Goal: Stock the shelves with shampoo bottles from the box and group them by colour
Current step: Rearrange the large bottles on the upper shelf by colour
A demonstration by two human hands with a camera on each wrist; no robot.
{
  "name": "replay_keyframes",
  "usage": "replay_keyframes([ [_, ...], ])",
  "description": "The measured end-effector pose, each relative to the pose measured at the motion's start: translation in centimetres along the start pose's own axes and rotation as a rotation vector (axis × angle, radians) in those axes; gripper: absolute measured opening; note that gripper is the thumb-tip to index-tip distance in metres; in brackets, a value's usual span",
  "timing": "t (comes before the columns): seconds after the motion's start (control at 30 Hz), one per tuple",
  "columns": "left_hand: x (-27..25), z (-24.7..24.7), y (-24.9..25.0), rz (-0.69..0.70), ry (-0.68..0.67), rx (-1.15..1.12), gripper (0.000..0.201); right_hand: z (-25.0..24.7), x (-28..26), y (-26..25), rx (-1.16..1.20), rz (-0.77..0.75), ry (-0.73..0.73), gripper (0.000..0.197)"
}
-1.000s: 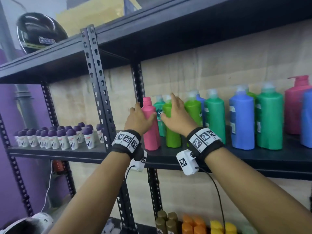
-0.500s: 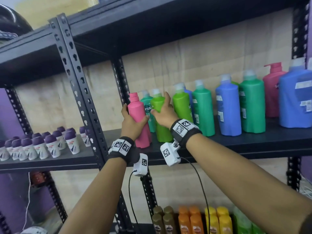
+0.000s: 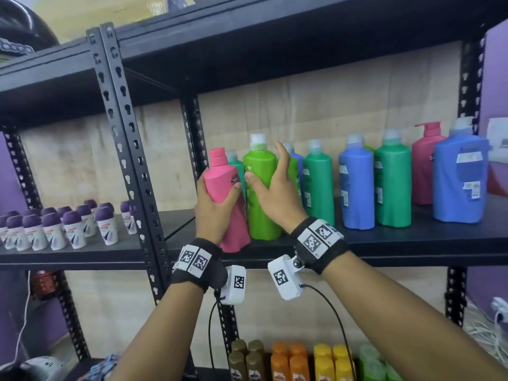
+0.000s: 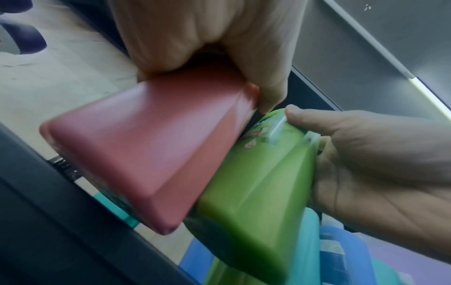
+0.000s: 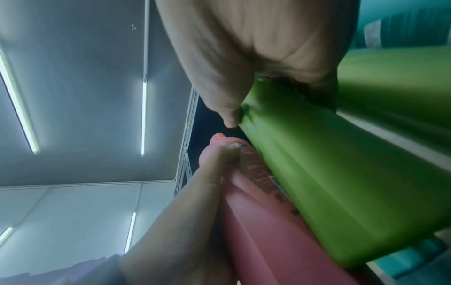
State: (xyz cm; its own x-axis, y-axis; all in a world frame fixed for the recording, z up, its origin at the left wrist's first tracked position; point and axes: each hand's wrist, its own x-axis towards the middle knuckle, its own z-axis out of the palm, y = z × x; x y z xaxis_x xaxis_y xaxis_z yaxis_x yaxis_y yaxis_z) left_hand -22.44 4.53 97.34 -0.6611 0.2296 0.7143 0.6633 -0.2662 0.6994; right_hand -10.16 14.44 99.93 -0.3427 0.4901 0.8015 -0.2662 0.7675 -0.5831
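The pink bottle (image 3: 224,200) has a matte body, a pink cap of the same colour and a small dark label on its side; it leans to the left at the front edge of the shelf (image 3: 384,243), with its lower part against the light green bottle (image 3: 261,193). The left hand (image 3: 213,213) holds it at the middle, fingers curled around the body and the thumb pressed on the front. The light green bottle stands upright with a white cap. The right hand (image 3: 275,196) is around it, the thumb on its front and the straight fingers spread behind it. Further right stand green, blue and pink bottles in a mixed row. On the neighbouring shelf are small white bottles with purple caps (image 3: 71,226).
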Motion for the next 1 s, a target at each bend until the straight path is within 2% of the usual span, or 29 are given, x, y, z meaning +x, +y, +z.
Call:
replay_keyframes([
  [0.17, -2.0, 2.2, 1.7, -0.010, -0.014, -0.082, 0.077, -3.5, -0.3, -0.3, 0.055, 0.009, 0.111, 0.072],
  [0.33, -3.6, 4.7, 3.2, 0.044, -0.134, -0.081, 0.054, -7.0, -0.4, -0.1, 0.048, -0.040, 0.280, 0.063],
  [0.47, -4.4, 6.8, 4.4, 0.004, -0.169, -0.130, 0.055, -9.7, -0.1, -0.3, 0.073, -0.023, 0.314, 0.059],
  [0.63, -4.4, 8.9, 5.3, -0.003, -0.207, -0.137, 0.043, -12.7, 0.0, -0.2, 0.093, -0.092, 0.388, 0.054],
  [0.7, -4.2, 9.6, 5.2, -0.021, -0.225, -0.142, 0.045, -13.5, 0.0, 0.2, 0.093, -0.097, 0.403, 0.053],
  [0.9, -3.6, 11.5, 4.8, -0.019, -0.203, -0.102, 0.039, -15.2, 0.2, 0.8, 0.075, -0.109, 0.399, 0.050],
  [1.0, -3.2, 12.0, 4.5, -0.013, -0.182, -0.053, 0.043, -15.7, 0.3, 0.8, 0.071, -0.117, 0.402, 0.049],
])
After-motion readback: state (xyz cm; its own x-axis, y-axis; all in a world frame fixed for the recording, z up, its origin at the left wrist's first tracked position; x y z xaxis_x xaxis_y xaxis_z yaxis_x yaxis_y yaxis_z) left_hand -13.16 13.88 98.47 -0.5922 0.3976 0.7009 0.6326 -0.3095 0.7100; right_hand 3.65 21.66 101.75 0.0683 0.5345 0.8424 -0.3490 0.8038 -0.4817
